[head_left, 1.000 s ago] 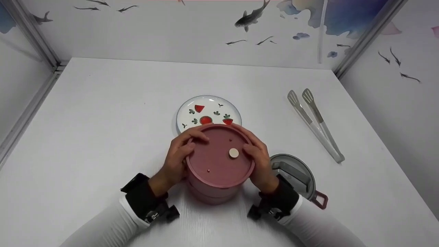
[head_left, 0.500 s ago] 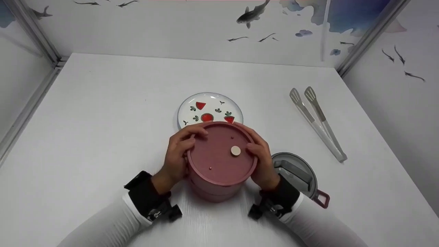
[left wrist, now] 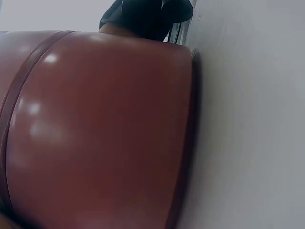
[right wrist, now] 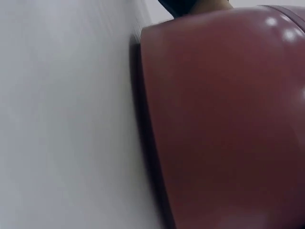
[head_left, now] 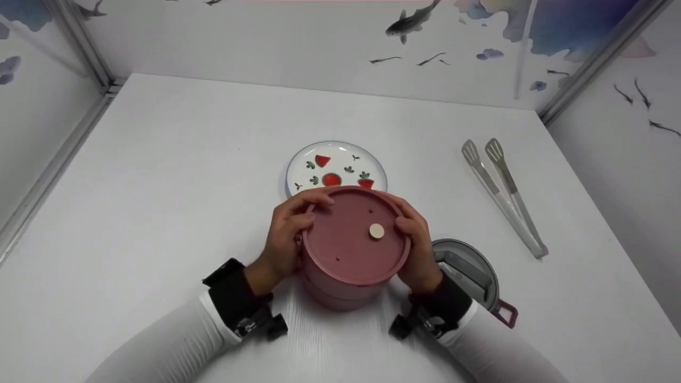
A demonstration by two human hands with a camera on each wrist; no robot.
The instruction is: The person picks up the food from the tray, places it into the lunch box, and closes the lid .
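Note:
A dusty-red round pot with a flat lid stands on the white table in front of the person. The lid bears a small cream-coloured button. On its left side the left hand grips the pot near the rim, one finger reaching onto the lid. Opposite it, the right hand holds the right side, thumb at the lid's edge. The remaining fingers are largely hidden behind the pot. Both wrist views are filled by the smooth wall of the pot, its base close to the table.
A plate with watermelon pictures lies just behind the pot, partly covered by it. Metal tongs rest spread at the right. By the right wrist sits a grey-rimmed round item with a bar handle and red side loop.
The head view has shifted, so everything appears farther right in it. Both hands keep their hold on the pot, which shows no clear movement on the table.

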